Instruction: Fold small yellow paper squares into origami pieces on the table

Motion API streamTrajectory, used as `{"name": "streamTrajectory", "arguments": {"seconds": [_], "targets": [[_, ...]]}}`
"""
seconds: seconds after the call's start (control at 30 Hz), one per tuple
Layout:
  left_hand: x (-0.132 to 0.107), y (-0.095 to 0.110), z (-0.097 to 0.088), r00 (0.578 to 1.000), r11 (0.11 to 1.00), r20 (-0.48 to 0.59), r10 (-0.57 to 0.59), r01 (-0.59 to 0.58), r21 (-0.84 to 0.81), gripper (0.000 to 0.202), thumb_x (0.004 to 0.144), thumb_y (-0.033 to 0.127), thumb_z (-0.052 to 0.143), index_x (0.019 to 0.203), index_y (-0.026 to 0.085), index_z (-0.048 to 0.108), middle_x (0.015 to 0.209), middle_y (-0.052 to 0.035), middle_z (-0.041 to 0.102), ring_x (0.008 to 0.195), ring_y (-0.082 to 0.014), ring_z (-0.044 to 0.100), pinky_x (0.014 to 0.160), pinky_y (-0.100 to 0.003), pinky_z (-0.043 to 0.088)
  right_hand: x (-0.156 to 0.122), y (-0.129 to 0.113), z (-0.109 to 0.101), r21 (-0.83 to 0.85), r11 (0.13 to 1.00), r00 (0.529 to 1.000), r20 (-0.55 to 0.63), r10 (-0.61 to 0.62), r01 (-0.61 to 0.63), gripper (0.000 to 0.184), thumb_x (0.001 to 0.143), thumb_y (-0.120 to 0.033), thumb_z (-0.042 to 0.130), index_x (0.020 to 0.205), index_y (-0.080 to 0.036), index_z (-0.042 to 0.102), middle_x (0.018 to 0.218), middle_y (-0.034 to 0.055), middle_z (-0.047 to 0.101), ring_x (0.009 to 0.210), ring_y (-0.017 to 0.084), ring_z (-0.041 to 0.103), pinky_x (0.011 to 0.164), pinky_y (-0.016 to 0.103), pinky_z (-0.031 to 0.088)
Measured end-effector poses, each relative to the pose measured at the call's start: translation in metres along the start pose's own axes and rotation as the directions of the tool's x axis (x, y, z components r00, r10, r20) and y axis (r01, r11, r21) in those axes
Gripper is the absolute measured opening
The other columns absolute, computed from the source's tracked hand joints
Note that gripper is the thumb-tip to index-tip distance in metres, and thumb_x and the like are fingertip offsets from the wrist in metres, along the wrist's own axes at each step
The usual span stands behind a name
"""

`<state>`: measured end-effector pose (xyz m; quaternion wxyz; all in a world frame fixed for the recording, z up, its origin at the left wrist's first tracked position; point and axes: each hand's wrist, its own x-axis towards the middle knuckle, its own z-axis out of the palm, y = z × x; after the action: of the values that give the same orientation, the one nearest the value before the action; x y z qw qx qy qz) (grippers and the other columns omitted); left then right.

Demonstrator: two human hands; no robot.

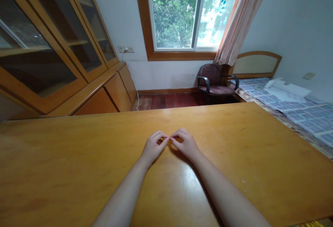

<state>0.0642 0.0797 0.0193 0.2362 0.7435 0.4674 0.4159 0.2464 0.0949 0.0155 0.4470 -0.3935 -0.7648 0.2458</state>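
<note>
Both hands meet fingertip to fingertip just above the middle of a yellowish wooden table (78,157). My left hand (154,146) is closed in a pinch, thumb and forefinger tips together. Mirroring it, my right hand (186,144) pinches with its thumb and fingertips against those of the left. Anything between the fingertips is too small to make out. A shadow of the right hand and forearm falls on the tabletop.
Past the table's far edge stands a maroon armchair (212,78) beneath a window (174,12). A bed (299,112) with a checked sheet and white sheets of material (286,90) lies to the right. Glass-fronted cabinets (59,78) line the left, with a white cord (133,81) hanging beside them.
</note>
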Motion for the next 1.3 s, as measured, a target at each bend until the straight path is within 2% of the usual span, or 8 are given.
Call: {"name": "streamTrajectory", "arguments": {"seconds": [0.23, 0.5, 0.67, 0.83, 0.97, 1.17, 1.3], "targets": [[0.001, 0.003, -0.002, 0.999, 0.999, -0.026, -0.027, 0.027, -0.022, 0.018, 0.089, 0.029, 0.057, 0.076, 0.019, 0.065, 0.078, -0.0027, 0.063, 0.077, -0.0164, 0.06, 0.072, -0.027, 0.045, -0.001, 0.003, 0.0, -0.01, 1.0, 1.0, -0.028, 0.007, -0.007, 0.008, 0.081, -0.016, 0.062, 0.075, -0.02, 0.066, 0.075, 0.0032, 0.065, 0.076, 0.018, 0.059, 0.071, 0.03, 0.046], [0.002, -0.001, -0.005, 0.982, 0.983, -0.126, -0.142, 0.126, -0.131, 0.017, 0.085, 0.03, 0.058, 0.074, 0.019, 0.065, 0.078, -0.0028, 0.063, 0.076, -0.0166, 0.06, 0.067, -0.025, 0.046, 0.001, 0.014, -0.009, 0.053, 0.987, 0.975, -0.152, 0.159, -0.153, 0.01, 0.081, -0.024, 0.062, 0.073, -0.019, 0.066, 0.071, 0.0027, 0.063, 0.067, 0.017, 0.058, 0.064, 0.029, 0.046], [0.003, -0.003, -0.006, 0.973, 0.976, -0.153, -0.173, 0.149, -0.157, 0.016, 0.085, 0.029, 0.059, 0.074, 0.019, 0.065, 0.078, -0.0018, 0.063, 0.076, -0.0158, 0.06, 0.066, -0.023, 0.046, 0.002, 0.014, -0.011, 0.107, 0.971, 0.951, -0.202, 0.232, -0.214, 0.015, 0.084, -0.029, 0.06, 0.075, -0.019, 0.066, 0.074, 0.0035, 0.064, 0.068, 0.017, 0.059, 0.063, 0.029, 0.045], [0.003, 0.002, -0.005, 0.978, 0.971, -0.114, -0.177, 0.154, -0.184, 0.016, 0.085, 0.029, 0.06, 0.074, 0.018, 0.065, 0.078, -0.0022, 0.063, 0.075, -0.0157, 0.06, 0.064, -0.023, 0.048, 0.0, 0.009, -0.008, 0.131, 0.982, 0.985, -0.092, 0.146, -0.134, 0.011, 0.086, -0.027, 0.062, 0.09, -0.019, 0.069, 0.085, 0.0048, 0.065, 0.074, 0.017, 0.06, 0.069, 0.029, 0.047], [0.003, 0.001, -0.003, 0.991, 0.985, -0.068, -0.113, 0.103, -0.14, 0.015, 0.086, 0.028, 0.059, 0.075, 0.019, 0.066, 0.078, -0.0024, 0.063, 0.077, -0.0161, 0.06, 0.069, -0.025, 0.047, -0.001, 0.006, -0.006, 0.087, 0.994, 0.998, -0.012, 0.068, -0.066, 0.008, 0.086, -0.024, 0.062, 0.085, -0.021, 0.069, 0.081, 0.0042, 0.065, 0.078, 0.018, 0.06, 0.072, 0.03, 0.047], [0.002, -0.002, -0.003, 0.996, 0.991, -0.048, -0.08, 0.074, -0.107, 0.015, 0.088, 0.026, 0.059, 0.077, 0.018, 0.066, 0.079, -0.0023, 0.063, 0.077, -0.0159, 0.06, 0.071, -0.026, 0.045, -0.001, 0.004, -0.005, 0.08, 0.995, 0.998, 0.003, 0.058, -0.058, 0.01, 0.086, -0.021, 0.061, 0.079, -0.02, 0.068, 0.077, 0.0036, 0.064, 0.075, 0.017, 0.06, 0.07, 0.029, 0.046], [0.003, -0.001, -0.004, 0.992, 0.987, -0.063, -0.108, 0.099, -0.13, 0.016, 0.087, 0.025, 0.058, 0.075, 0.017, 0.066, 0.078, -0.0025, 0.063, 0.076, -0.0156, 0.06, 0.07, -0.025, 0.045, 0.0, 0.004, -0.008, 0.086, 0.993, 0.996, -0.025, 0.086, -0.083, 0.012, 0.086, -0.021, 0.06, 0.077, -0.019, 0.068, 0.076, 0.0035, 0.064, 0.073, 0.017, 0.059, 0.068, 0.028, 0.045]]}}
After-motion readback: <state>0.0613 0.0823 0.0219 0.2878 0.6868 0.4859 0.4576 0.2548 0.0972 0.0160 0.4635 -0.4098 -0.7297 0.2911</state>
